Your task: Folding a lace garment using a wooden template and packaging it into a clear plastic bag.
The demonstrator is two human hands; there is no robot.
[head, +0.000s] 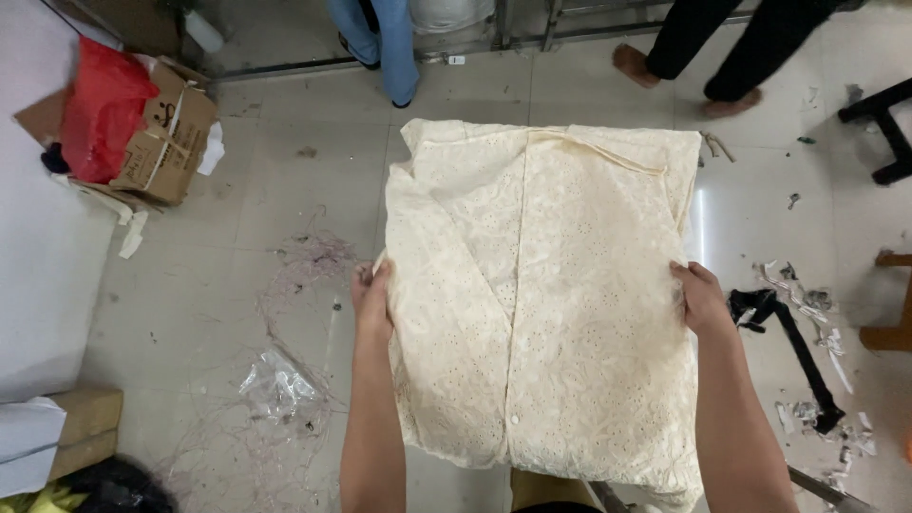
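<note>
A folded cream embroidered garment [541, 285] with a button placket down its middle is held flat in front of me, above the tiled floor. My left hand [372, 302] grips its left edge. My right hand [701, 299] grips its right edge. The fingers of both hands curl under the fabric and are partly hidden.
A cardboard box [166, 133] with a red bag [100, 109] sits at the far left. Clear plastic wrap [275, 385] and loose threads lie on the floor at left. Black straps and paper scraps [798, 342] lie at right. Two people's legs [389, 43] stand at the far side.
</note>
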